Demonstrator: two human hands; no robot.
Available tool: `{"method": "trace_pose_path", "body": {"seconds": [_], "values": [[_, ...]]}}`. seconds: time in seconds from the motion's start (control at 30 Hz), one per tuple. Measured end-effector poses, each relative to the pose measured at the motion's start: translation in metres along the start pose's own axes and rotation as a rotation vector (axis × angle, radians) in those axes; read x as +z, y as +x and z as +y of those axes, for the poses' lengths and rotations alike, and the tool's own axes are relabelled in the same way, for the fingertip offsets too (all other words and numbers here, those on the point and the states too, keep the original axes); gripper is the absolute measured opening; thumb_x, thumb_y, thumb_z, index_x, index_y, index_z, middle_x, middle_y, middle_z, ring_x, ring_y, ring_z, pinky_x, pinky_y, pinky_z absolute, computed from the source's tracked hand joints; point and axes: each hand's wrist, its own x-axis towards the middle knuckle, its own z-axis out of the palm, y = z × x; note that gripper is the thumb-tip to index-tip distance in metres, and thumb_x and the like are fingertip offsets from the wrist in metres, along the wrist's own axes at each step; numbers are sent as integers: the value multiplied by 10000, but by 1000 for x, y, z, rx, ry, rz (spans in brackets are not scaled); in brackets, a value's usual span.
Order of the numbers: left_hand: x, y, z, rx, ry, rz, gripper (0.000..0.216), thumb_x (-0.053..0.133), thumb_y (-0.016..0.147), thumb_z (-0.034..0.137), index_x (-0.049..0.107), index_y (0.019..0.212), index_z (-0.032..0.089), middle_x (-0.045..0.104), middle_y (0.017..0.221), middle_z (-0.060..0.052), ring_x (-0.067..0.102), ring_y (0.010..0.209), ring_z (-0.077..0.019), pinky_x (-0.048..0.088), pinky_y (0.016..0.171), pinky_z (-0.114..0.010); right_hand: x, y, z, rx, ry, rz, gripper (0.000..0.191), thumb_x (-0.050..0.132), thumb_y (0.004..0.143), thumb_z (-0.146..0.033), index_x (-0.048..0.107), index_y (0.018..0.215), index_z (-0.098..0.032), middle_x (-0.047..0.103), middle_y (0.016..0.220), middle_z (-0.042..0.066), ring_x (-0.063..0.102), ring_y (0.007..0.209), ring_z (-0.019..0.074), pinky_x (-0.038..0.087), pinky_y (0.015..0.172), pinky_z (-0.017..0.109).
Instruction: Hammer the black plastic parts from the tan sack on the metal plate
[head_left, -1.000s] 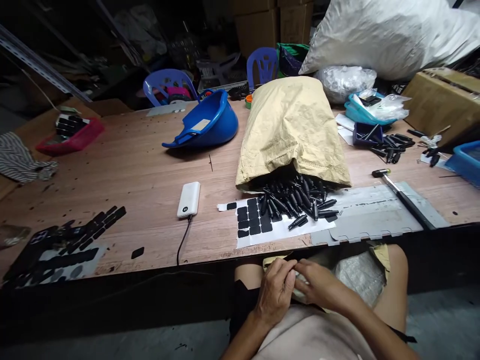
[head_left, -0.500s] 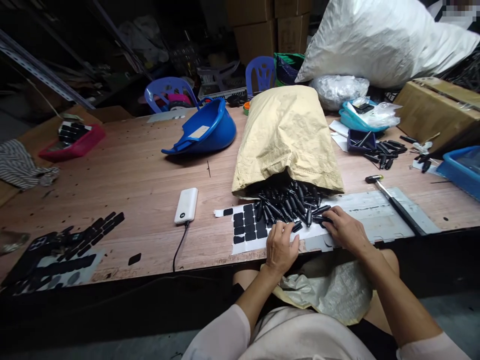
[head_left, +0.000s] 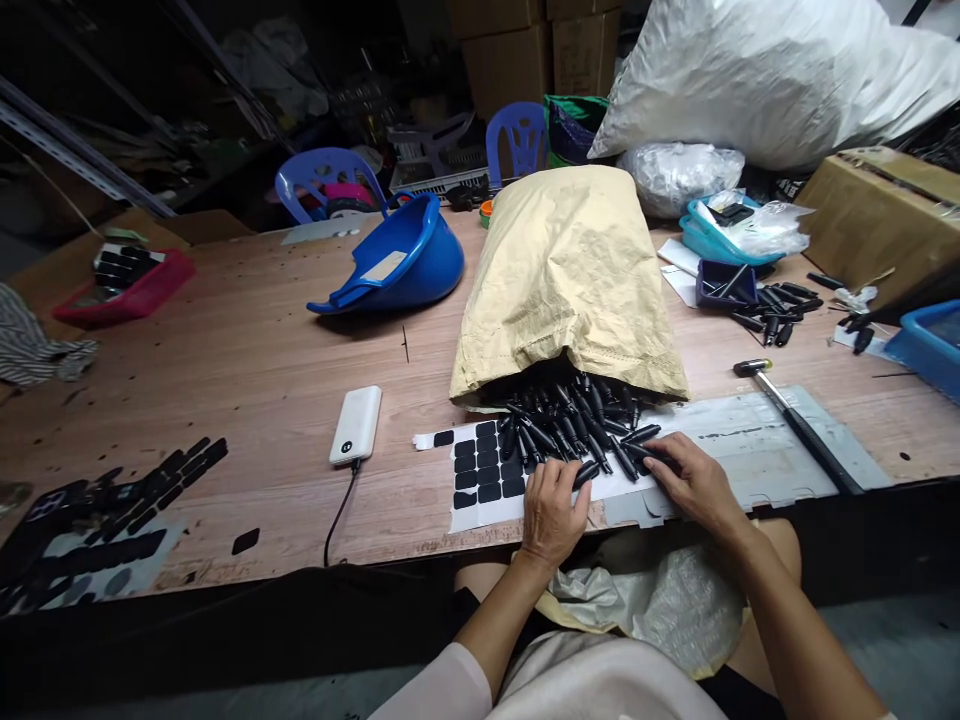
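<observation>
A heap of black tapered tubes [head_left: 574,415] spills from the mouth of a tan woven sack [head_left: 566,270] onto white sheeting at the table's front edge. My left hand [head_left: 553,510] lies at the heap's near side, curled round one short black tube [head_left: 586,473] that pokes out between thumb and fingers. To its right, my right hand [head_left: 691,485] pinches the end of another black tube [head_left: 637,450] at the heap's right edge. Beside my left hand, a white sheet [head_left: 469,518] bears rows of black rounded-square stickers [head_left: 488,474].
A hammer [head_left: 799,425] lies right of my right hand. To the left are a white power bank [head_left: 355,425] with a cable and a tilted blue basin [head_left: 416,260]. Farther right stand a small dark box [head_left: 726,285] by more tubes, a carton [head_left: 885,220] and a blue tray [head_left: 930,345].
The camera view has shifted slightly. A tube near the heap's front now lies at a different slant, between my hands. Both hands stay at the front of the heap.
</observation>
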Motion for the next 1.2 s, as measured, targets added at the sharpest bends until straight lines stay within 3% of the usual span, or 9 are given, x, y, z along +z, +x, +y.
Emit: {"method": "trace_pose_path", "body": {"seconds": [0.2, 0.33, 0.5, 0.7, 0.83, 0.9, 1.0, 1.07, 1.2], "values": [[3, -1, -5, -26, -82, 32, 190, 720, 973, 140, 702, 1146, 216, 684, 994, -50, 649, 929, -246, 544, 832, -385, 9, 0, -16, -57, -41, 84, 338, 553, 1026, -427, 757, 1234, -255, 725, 1158, 92, 704, 952, 201, 576, 809, 312], [5, -1, -6, -73, -137, 47, 214, 740, 937, 116, 699, 1116, 225, 677, 999, -46, 655, 946, -242, 559, 861, -386, -10, 7, 8, -91, 1, 319, 319, 613, 988, -423, 759, 1196, -230, 718, 1089, 80, 605, 745, 162, 535, 702, 316], [8, 1, -6, -118, -190, 33, 218, 775, 895, 109, 702, 1060, 232, 669, 992, -43, 652, 959, -245, 566, 880, -396, -53, 20, 65, 229, -410, 695, 423, 653, 906, -425, 772, 1221, -168, 691, 1130, 174, 545, 952, 285, 426, 885, 468], [5, 4, -11, -136, -259, -51, 192, 793, 894, 124, 729, 1047, 221, 686, 1006, -48, 644, 972, -247, 553, 907, -401, -84, 38, 92, 630, -578, 500, 550, 543, 1018, -521, 754, 1350, -136, 593, 1369, 268, 441, 1146, 355, 289, 888, 486], [-2, 5, -20, -72, -307, -143, 212, 815, 898, 165, 751, 1094, 216, 691, 1038, -56, 642, 990, -249, 546, 924, -397, -110, 48, 82, 805, -514, 300, 508, 541, 1022, -403, 751, 1359, -87, 601, 1262, 278, 450, 1021, 312, 280, 830, 459], [-4, 5, -24, -55, -336, -164, 241, 846, 890, 199, 757, 1113, 211, 694, 1047, -58, 647, 995, -247, 545, 925, -388, -117, 41, 69, 825, -476, 309, 458, 542, 1006, -358, 779, 1285, -83, 621, 1158, 252, 467, 965, 294, 302, 809, 454], [-4, 6, -26, -66, -355, -172, 275, 913, 852, 285, 764, 1071, 210, 697, 1026, -55, 651, 982, -246, 541, 918, -380, -102, 4, 33, 731, -267, 538, 361, 577, 963, -370, 786, 1157, -149, 636, 1000, 161, 522, 874, 259, 388, 799, 444], [-2, 8, -26, -78, -356, -176, 248, 912, 858, 302, 765, 1038, 216, 701, 1011, -51, 652, 976, -243, 536, 917, -377, -72, -34, 1, 629, 138, 576, 385, 574, 976, -493, 734, 1172, -202, 647, 901, 78, 569, 755, 215, 468, 729, 395], [-1, 10, -26, -93, -372, -185, 178, 879, 869, 241, 760, 999, 221, 710, 997, -44, 655, 970, -239, 526, 904, -368, 2, -101, -55, 471, 636, 318, 517, 561, 1005, -647, 706, 1242, -212, 720, 928, 55, 569, 596, 135, 446, 486, 258]]}}
